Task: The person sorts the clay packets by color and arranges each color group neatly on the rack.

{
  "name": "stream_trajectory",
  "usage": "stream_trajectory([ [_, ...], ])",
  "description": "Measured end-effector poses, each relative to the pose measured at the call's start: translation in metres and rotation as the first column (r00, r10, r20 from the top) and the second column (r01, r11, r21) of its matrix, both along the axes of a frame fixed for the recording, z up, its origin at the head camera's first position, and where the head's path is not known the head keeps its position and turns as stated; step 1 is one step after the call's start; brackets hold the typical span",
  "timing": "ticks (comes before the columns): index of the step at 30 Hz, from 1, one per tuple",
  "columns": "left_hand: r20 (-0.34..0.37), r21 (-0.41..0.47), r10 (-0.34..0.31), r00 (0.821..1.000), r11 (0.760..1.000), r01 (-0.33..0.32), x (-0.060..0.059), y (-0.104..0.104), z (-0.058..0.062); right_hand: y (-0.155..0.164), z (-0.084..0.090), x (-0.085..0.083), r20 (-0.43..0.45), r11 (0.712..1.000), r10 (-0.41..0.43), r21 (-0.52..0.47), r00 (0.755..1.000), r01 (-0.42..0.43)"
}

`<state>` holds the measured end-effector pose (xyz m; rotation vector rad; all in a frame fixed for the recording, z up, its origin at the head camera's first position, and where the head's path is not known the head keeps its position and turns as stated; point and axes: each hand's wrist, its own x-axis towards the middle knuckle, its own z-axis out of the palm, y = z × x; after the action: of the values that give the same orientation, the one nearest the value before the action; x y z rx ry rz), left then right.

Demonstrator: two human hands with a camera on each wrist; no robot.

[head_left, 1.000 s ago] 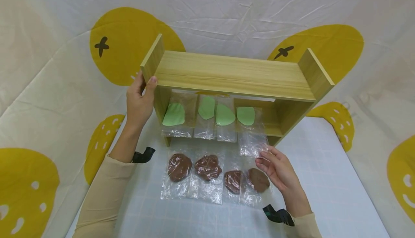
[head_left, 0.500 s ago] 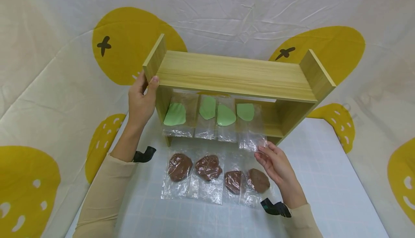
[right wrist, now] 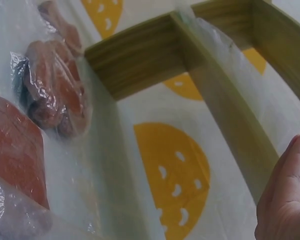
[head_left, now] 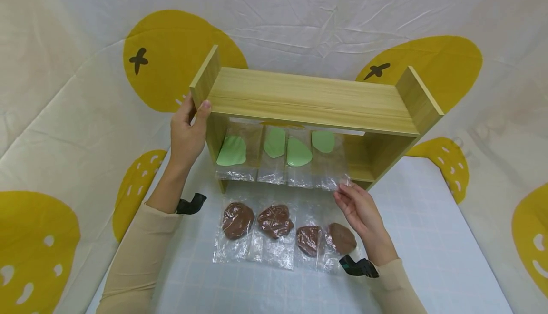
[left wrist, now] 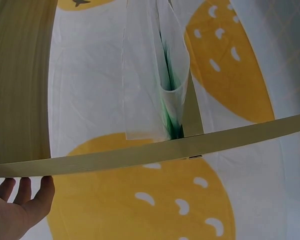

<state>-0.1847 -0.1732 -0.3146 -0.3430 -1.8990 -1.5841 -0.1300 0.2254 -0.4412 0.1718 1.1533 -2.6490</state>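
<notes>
A light wooden shelf (head_left: 308,97) stands on the white mat. My left hand (head_left: 188,131) grips its left side panel, thumb on the front edge; in the left wrist view the left hand (left wrist: 20,210) sits under a shelf board (left wrist: 140,157). Several clear bags with green pieces stand inside the lower bay. My right hand (head_left: 357,204) touches the bottom edge of the rightmost green bag (head_left: 323,141) with nearly straight fingers. Several clear bags with brown pieces (head_left: 275,220) lie in a row before the shelf. The right wrist view shows the brown pieces (right wrist: 50,95) and the right hand (right wrist: 287,195).
A white gridded mat (head_left: 428,238) covers the table, with bare room to the right of the shelf. A cream cloth with large yellow shapes (head_left: 171,57) hangs behind and at both sides. The shelf's top board holds nothing.
My right hand has moved up toward the shelf, and the rightmost green bag has slid deeper into the bay, now in line with the others. The left hand has kept its grip.
</notes>
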Motion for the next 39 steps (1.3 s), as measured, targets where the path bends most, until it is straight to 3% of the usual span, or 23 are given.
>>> stream_trajectory([
  [11, 0.023, -0.010, 0.003, 1.000, 1.000, -0.003, -0.002, -0.002, -0.004, 0.000, 0.000, 0.000, 0.027, 1.000, -0.010, -0.012, 1.000, 0.010],
  [20, 0.032, -0.012, 0.017, 0.999, 1.000, -0.016, 0.021, 0.011, 0.019, 0.005, 0.002, 0.007, -0.005, 0.998, 0.007, 0.063, 1.000, -0.006],
  [25, 0.037, -0.004, 0.017, 0.999, 1.000, -0.017, 0.023, 0.012, 0.021, 0.011, 0.000, 0.013, -0.024, 0.990, 0.046, 0.133, 0.999, -0.043],
  [31, 0.029, -0.010, 0.014, 0.999, 1.000, -0.014, 0.020, 0.011, 0.019, 0.025, -0.006, 0.022, -0.071, 0.973, 0.070, 0.224, 0.995, -0.052],
  [33, 0.019, -0.010, 0.008, 1.000, 1.000, -0.008, 0.014, 0.008, 0.013, 0.031, -0.008, 0.025, -0.090, 0.964, 0.077, 0.260, 0.993, -0.052],
  [39, -0.004, -0.011, -0.006, 1.000, 1.000, 0.006, -0.003, -0.002, -0.004, 0.052, -0.016, 0.030, -0.058, 0.898, 0.053, 0.439, 0.997, -0.022],
])
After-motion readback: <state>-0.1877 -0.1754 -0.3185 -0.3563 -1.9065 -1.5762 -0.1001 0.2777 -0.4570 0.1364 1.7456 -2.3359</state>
